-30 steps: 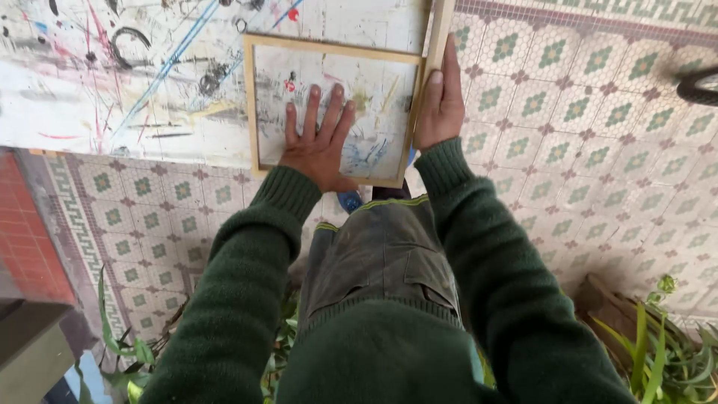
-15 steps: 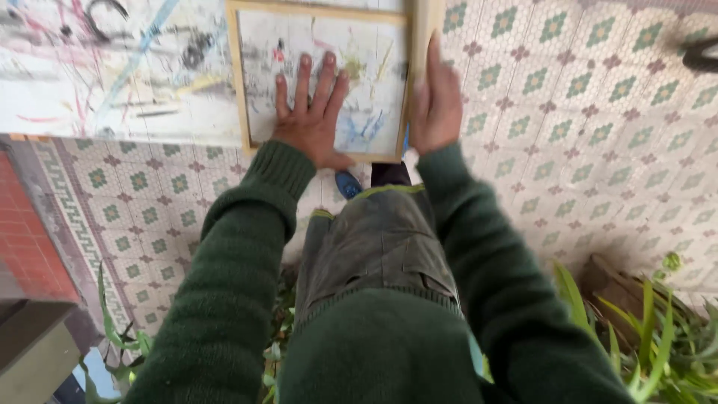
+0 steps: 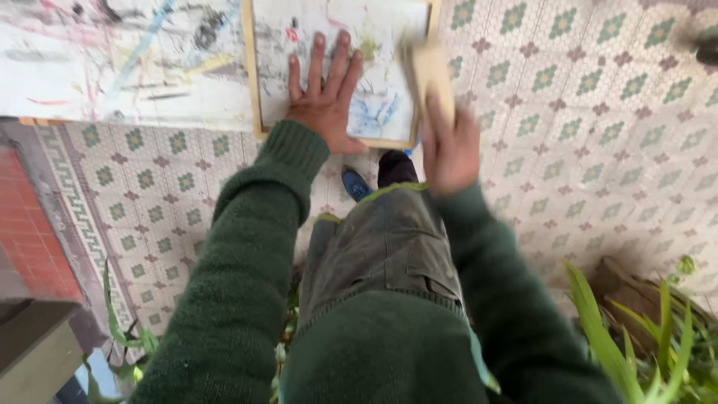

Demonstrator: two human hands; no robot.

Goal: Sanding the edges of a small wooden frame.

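Note:
A small wood-framed panel, white and smeared with blue, green and red paint, lies on the patterned tile floor. My left hand presses flat on it, fingers spread, near its lower edge. My right hand is blurred by motion. It grips a pale wooden strip, which stands up over the panel's right side. Both arms wear dark green knitted sleeves.
A large paint-streaked white board lies left of the panel. My blue shoe shows below the panel's edge. Green plants grow at the lower right and a grey box sits at the lower left, beside red paving.
My right hand has left the panel's right edge and come back toward me with the wooden strip in it. The left hand stays flat on the panel. The camera has dipped lower.

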